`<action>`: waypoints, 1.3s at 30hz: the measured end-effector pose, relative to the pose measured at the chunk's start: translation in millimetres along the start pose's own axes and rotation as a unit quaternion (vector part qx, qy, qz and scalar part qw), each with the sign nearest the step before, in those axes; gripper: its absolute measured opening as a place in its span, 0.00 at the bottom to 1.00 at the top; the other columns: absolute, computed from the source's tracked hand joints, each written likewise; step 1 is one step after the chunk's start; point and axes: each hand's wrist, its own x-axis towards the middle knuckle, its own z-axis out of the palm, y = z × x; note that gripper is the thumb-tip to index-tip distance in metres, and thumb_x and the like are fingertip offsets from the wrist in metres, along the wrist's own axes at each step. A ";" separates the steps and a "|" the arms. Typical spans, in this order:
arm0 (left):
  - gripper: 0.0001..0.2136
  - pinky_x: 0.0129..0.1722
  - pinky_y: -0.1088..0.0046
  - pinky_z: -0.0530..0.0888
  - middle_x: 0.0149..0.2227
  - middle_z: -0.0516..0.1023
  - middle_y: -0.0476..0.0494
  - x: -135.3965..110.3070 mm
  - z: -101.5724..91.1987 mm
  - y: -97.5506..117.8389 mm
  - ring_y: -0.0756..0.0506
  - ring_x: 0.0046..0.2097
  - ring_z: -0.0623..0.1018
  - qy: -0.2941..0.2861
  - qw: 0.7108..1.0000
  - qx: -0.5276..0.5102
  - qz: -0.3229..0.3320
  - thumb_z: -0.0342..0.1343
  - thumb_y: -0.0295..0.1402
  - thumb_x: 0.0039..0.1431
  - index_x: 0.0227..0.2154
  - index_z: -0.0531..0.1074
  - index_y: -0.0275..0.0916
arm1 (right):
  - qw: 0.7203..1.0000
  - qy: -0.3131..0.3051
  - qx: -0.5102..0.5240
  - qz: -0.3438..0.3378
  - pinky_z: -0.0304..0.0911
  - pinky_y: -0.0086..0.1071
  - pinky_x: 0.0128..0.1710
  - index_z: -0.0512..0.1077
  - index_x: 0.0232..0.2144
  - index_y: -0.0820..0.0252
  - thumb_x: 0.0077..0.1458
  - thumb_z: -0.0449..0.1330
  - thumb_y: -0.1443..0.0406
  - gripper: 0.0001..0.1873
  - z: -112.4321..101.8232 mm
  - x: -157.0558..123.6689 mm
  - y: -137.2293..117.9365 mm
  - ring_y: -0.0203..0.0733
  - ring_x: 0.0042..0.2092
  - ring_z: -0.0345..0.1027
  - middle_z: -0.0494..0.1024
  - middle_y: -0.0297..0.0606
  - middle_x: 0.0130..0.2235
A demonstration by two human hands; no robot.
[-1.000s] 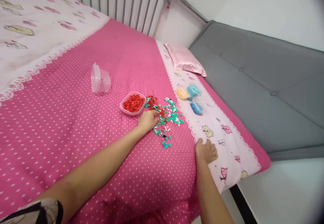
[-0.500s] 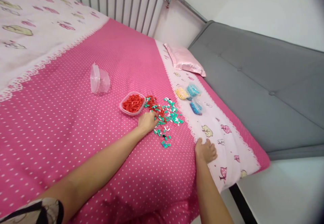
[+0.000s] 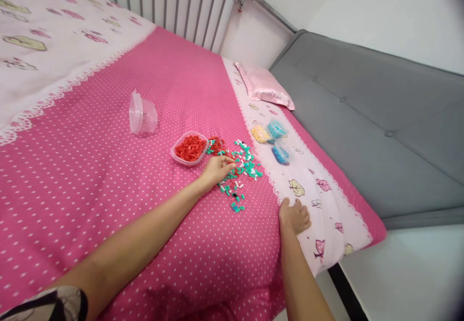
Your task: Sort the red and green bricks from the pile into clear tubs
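My left hand (image 3: 217, 170) reaches over a pile of small plastic toy bricks (image 3: 248, 166) in red, green and white on the pink dotted bedspread. Its thumb and fingertips are pinched together among red bricks; what they hold, if anything, is too small to make out. Just left of the pile, an open clear tub (image 3: 174, 155) is filled with red bricks. My right hand (image 3: 295, 216) rests on the pale printed band of the bedspread, holding nothing, fingers apart and slightly bent.
A clear container (image 3: 145, 115) lies on its side farther left. Beyond the pile stand small tubs of yellow bricks (image 3: 261, 133), turquoise bricks (image 3: 277, 128) and blue bricks (image 3: 281, 153). A pink pillow (image 3: 266, 86) lies near the grey headboard (image 3: 362, 118); white rails (image 3: 163, 2) edge the far side.
My left hand has shifted slightly right and away from me over the pile, its thumb and fingertips now showing. My right hand and the tubs stay put.
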 end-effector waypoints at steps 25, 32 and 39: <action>0.22 0.21 0.77 0.59 0.26 0.71 0.43 -3.5 0.9 7.3 0.52 0.24 0.65 -0.081 0.996 -0.046 0.003 0.38 0.42 0.59 0.36 0.74 0.31 | 1.000 -0.001 -0.001 -0.010 0.42 0.51 0.57 0.62 0.55 0.61 0.55 0.46 0.53 0.29 1.8 1.8 2.2 0.55 0.58 0.50 0.60 0.51 0.58; 0.15 0.40 0.71 0.64 0.40 0.73 0.44 -5.4 8.8 -8.3 0.44 0.43 0.71 -0.066 0.963 0.239 0.106 0.46 0.31 0.57 0.45 0.72 0.46 | 1.000 0.007 -0.001 -0.007 0.43 0.50 0.57 0.62 0.55 0.62 0.55 0.47 0.53 0.29 -0.6 0.2 -0.1 0.55 0.58 0.51 0.61 0.51 0.58; 0.20 0.37 0.66 0.66 0.41 0.73 0.38 -9.0 15.4 -14.9 0.41 0.40 0.74 -0.079 0.907 0.399 0.106 0.44 0.28 0.57 0.50 0.69 0.51 | 1.000 0.004 0.001 -0.007 0.43 0.50 0.57 0.62 0.55 0.62 0.55 0.47 0.53 0.29 -0.1 1.7 0.5 0.55 0.58 0.51 0.61 0.50 0.58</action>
